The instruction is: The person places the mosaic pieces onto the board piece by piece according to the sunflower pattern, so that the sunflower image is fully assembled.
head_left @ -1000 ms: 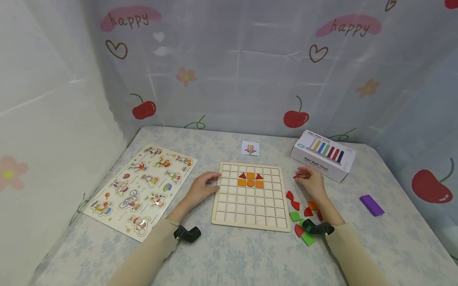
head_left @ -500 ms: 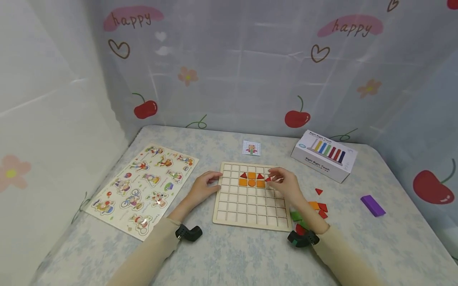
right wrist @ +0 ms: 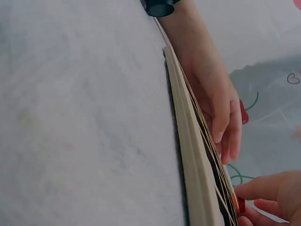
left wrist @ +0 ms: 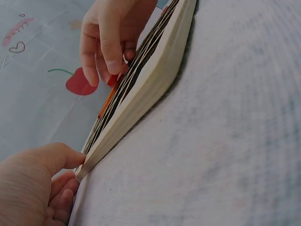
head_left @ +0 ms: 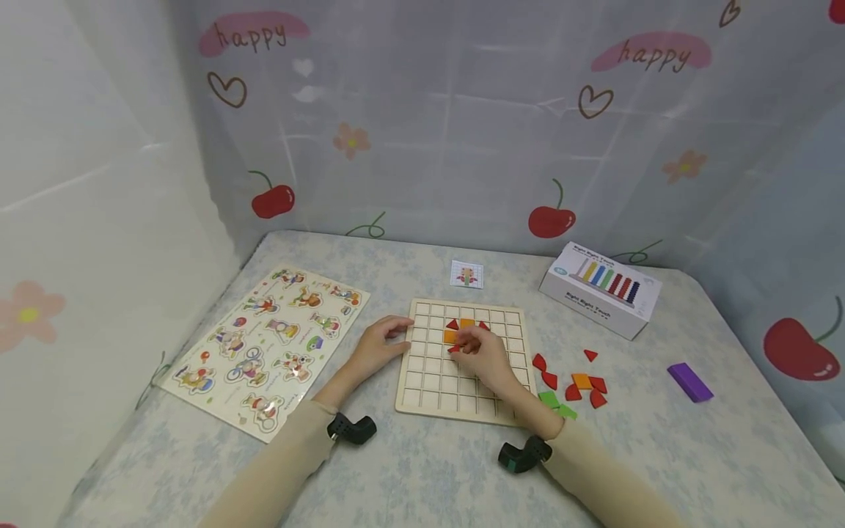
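Note:
In the head view, my left hand holds the left edge of a wooden grid board, thumb and fingers at its rim. The left wrist view shows its thumb on the board's edge and the other fingers curled beside it. Over the board's middle, my right hand pinches a small red piece, its shape mostly hidden by the fingers. An orange square, another orange square and a red triangle lie in the grid around the fingertips; the hand covers other cells.
Right of the board lie loose red pieces, an orange square and green pieces. A patterned card is behind the board. A white box and purple block stand right, a picture puzzle left.
My right hand has moved left from beside the white box, across the board's right part, to its middle with a red piece. My left hand has stayed at the board's left edge.

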Demonstrator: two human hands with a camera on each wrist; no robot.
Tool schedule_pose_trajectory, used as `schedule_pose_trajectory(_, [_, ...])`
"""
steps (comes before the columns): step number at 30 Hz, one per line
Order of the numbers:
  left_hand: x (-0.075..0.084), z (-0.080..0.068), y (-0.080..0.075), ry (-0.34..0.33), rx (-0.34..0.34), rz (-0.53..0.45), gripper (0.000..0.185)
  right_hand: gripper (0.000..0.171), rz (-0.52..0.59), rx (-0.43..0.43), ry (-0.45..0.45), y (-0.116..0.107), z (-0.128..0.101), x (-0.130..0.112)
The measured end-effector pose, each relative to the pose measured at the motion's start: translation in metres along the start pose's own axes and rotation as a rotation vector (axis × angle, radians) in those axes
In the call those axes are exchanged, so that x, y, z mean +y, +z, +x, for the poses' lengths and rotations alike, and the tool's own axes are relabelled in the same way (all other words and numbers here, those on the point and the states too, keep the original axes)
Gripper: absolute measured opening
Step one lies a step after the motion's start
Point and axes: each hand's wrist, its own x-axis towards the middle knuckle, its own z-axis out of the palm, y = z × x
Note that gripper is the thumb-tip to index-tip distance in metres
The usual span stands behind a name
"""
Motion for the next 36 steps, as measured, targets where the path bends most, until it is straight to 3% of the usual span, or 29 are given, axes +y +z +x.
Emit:
schedule_pose_trajectory(8, [0.001,0.000,0.001,-0.001,-0.002,-0.001,0.041,0.033,0.014,-0.024,0.031,-0.002,-0.008,-0.008])
schedule_pose_trajectory(10, [0.001,0.000,0.000,0.001,0.000,0.002,0.041,0.033,-0.001,-0.026,0.012,-0.001,-0.006,0.002])
schedule_pose_trajectory(28, [0.000,0.000,0.001,0.001,0.005,0.008,0.041,0.031,-0.017,-0.015,-0.013,0.002,-0.004,0.002])
schedule_pose_trajectory(36, [-0.001,0.001,0.001,-0.004,0.004,0.001,0.040,0.028,-0.008,0.004,-0.070,0.002,-0.005,0.004])
